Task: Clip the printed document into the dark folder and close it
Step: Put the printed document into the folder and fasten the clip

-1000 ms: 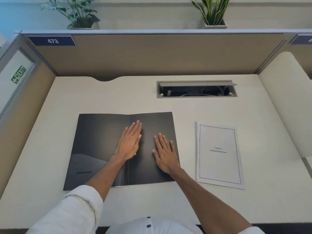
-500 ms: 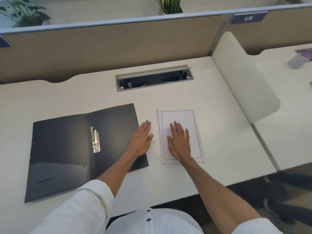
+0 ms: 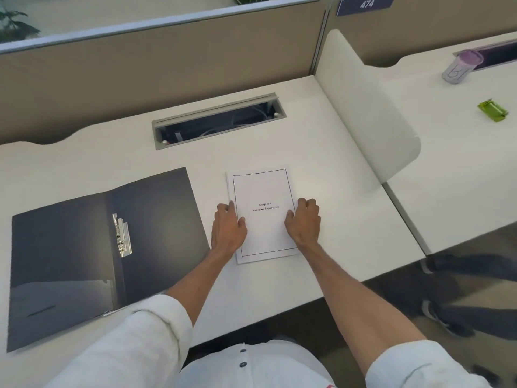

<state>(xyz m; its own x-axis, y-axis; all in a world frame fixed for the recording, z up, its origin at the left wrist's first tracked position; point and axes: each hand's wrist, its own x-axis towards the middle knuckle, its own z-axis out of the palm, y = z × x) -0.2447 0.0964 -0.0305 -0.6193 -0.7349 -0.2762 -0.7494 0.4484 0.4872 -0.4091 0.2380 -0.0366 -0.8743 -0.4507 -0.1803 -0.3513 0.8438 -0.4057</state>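
The printed document [image 3: 264,217] lies flat on the white bench [image 3: 335,191], just right of the dark folder [image 3: 84,247], which lies open with its metal clip [image 3: 122,236] showing. The left hand [image 3: 228,228] curls its fingers at the document's nine o'clock edge; the right hand [image 3: 305,222] curls at its three o'clock edge, thumbs on the page. A cup [image 3: 458,67] stands on the neighbouring bench at two o'clock.

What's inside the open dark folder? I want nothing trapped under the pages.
Inside the dark folder only a metal clip by the spine and a low pocket show. Whatever sits inside the pocket is hidden.
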